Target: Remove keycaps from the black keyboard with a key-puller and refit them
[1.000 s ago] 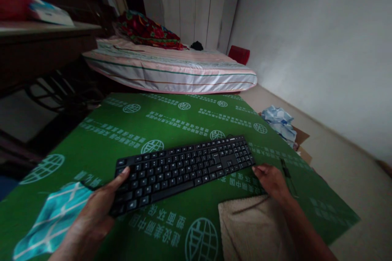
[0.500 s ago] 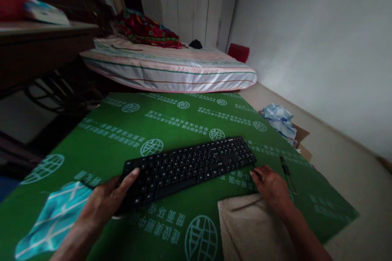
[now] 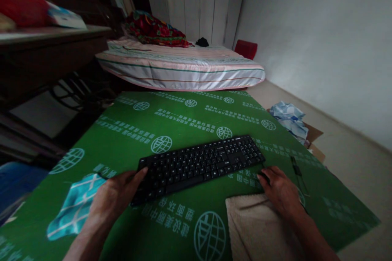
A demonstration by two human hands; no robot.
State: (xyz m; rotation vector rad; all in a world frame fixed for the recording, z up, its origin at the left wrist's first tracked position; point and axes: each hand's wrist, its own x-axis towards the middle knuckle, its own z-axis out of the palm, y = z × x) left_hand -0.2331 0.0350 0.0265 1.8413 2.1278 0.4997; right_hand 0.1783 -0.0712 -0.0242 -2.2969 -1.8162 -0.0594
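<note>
Head view, left hand [image 3: 118, 193] angled inward, gripping keyboard [image 3: 202, 165], right hand [image 3: 281, 189] curled beside it, hold unclear

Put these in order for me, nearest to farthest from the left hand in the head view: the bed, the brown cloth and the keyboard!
1. Black keyboard: nearest; the left hand's thumb is on its left end.
2. Brown cloth: off to the right.
3. Striped bed: farthest, beyond the green tabletop.

Green board [image 3: 183, 135] — "建设美丽中国" [image 3: 168, 221], globe logos [image 3: 210, 235]
</note>
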